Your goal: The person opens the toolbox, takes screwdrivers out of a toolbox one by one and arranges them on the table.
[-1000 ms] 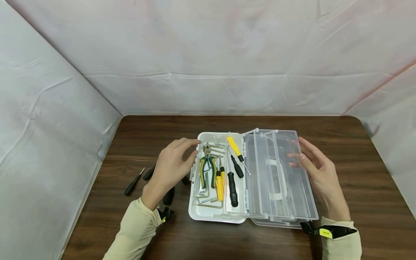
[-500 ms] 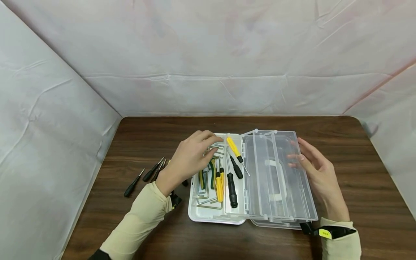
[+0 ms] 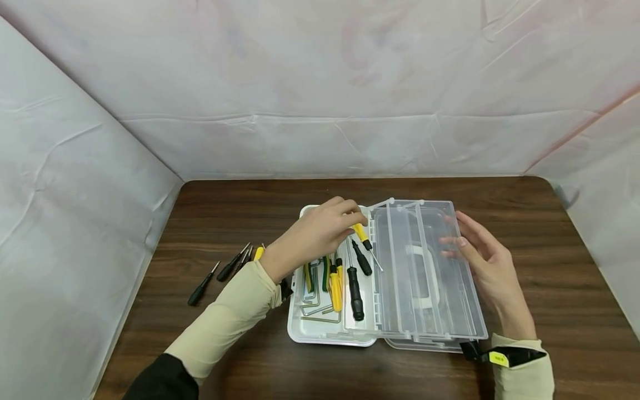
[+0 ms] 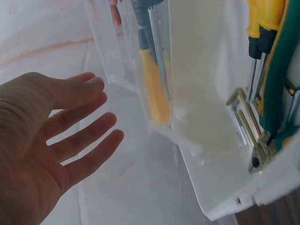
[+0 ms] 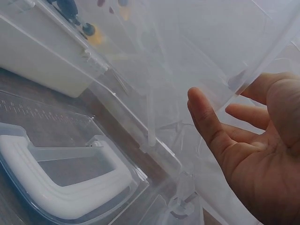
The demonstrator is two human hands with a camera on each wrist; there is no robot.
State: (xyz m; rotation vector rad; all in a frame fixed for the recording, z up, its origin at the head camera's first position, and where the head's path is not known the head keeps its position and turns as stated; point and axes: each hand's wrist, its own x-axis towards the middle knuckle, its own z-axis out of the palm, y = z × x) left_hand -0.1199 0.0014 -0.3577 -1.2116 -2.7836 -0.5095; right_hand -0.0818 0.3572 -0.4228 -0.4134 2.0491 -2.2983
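Starting at the left end of the dark wood bench (image 3: 225, 211): a few small black screwdrivers (image 3: 202, 288) lie loose at about 9 o'clock from the box, with a yellow handle poking out just beside the left sleeve (image 3: 225, 322).

Next over, the left hand (image 3: 312, 236) hovers above the far end of the white toolbox (image 3: 320, 333), fingers stretched out and relaxed, gripping nothing. Its fingertips sit right at the yellow screwdriver (image 3: 361, 233) at roughly 12 o'clock in the box; I can't tell from the head view if they actually touch it. In the left wrist view the palm (image 4: 42, 140) is plainly open, with that yellow handle (image 4: 154, 89) just past the fingers behind a clear wall.

Inside the white base there are green-handled pliers (image 3: 320, 272), a bunch of hex keys (image 3: 315, 303) at about 7 o'clock, a short yellow screwdriver (image 3: 335, 280) and a black-handled screwdriver (image 3: 355, 291) lying lengthwise beside it.

Then the clear tray (image 3: 430, 266) spreads out toward 3 o'clock, sitting over the transparent lid whose white carry handle (image 3: 425, 272) shows through.

Far right, the right hand (image 3: 482, 261) rests flat against the tray's outer edge, fingers straight, not curled round anything. The right wrist view shows the same: open palm (image 5: 253, 154) against clear plastic, white handle (image 5: 70, 192) below.
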